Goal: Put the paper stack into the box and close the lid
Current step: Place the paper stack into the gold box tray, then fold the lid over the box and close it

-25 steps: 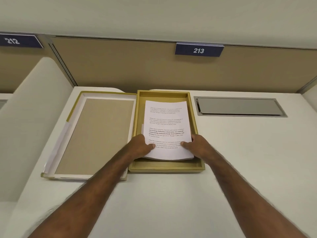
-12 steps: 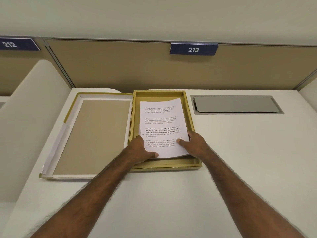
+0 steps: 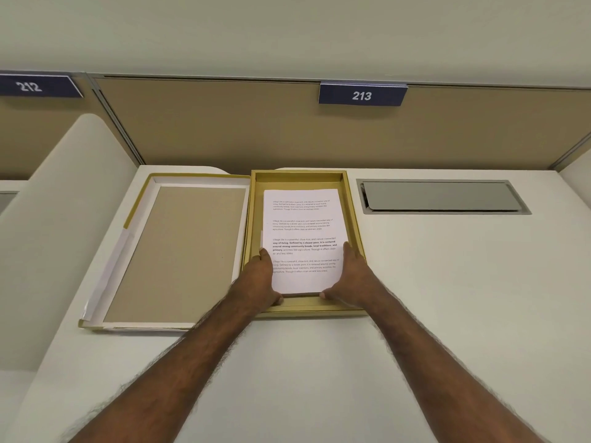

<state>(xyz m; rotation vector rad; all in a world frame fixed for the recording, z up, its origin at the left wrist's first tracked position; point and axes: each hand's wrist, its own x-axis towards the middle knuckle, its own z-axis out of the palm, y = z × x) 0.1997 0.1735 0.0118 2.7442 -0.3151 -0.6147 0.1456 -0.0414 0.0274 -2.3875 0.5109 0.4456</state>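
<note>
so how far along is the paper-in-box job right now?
Done: the white printed paper stack lies inside the shallow gold cardboard box. In hand: the left hand and right hand each have a grip on its near corners, apparently squaring it. Left: the gold-edged lid lies open, inside up, beside the box on the white desk; it needs closing.

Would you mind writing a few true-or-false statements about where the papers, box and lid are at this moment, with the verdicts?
1. The paper stack lies inside the gold box. True.
2. The lid is shut over the box. False: it lies open, inside up, to the box's left.
3. Both the left hand and the right hand touch the stack's near corners. True.
4. The top sheet is blank. False: it carries printed paragraphs.
5. The sign above the box reads 212. False: it reads 213.
</note>
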